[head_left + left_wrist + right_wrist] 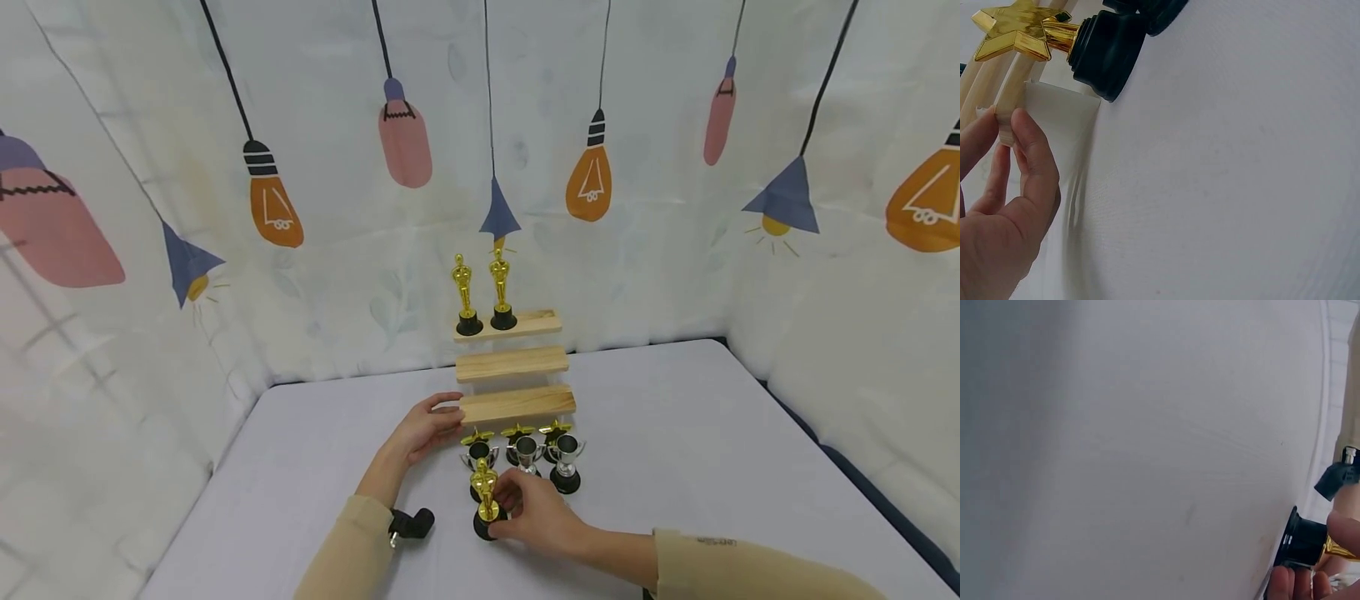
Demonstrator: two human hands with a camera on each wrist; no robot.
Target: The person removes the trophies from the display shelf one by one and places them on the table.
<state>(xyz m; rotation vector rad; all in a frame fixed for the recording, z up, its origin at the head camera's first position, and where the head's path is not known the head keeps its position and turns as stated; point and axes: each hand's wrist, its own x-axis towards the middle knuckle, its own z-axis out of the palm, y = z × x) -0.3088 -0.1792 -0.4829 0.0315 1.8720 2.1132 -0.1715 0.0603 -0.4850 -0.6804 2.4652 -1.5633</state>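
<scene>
My left hand (426, 429) pinches the left end of the lowest wooden step (517, 404), with thumb and fingers on either side of the board end (1006, 115) in the left wrist view. Low in front of the steps, my right hand (543, 517) holds a gold figure trophy (484, 482) near its black base (1304, 542), upright at the table. Just behind it are three silver cup trophies (567, 457), the left one partly hidden by the figure. Three gold star trophies (555, 430) stand between the cups and the steps, partly covered by the cups.
Two gold figure trophies (500, 283) stand on the top wooden step (536, 322), toward its left. The middle step (512, 364) lies between. A white cloth (675, 433) covers the table, and a lamp-patterned curtain (337, 292) hangs behind.
</scene>
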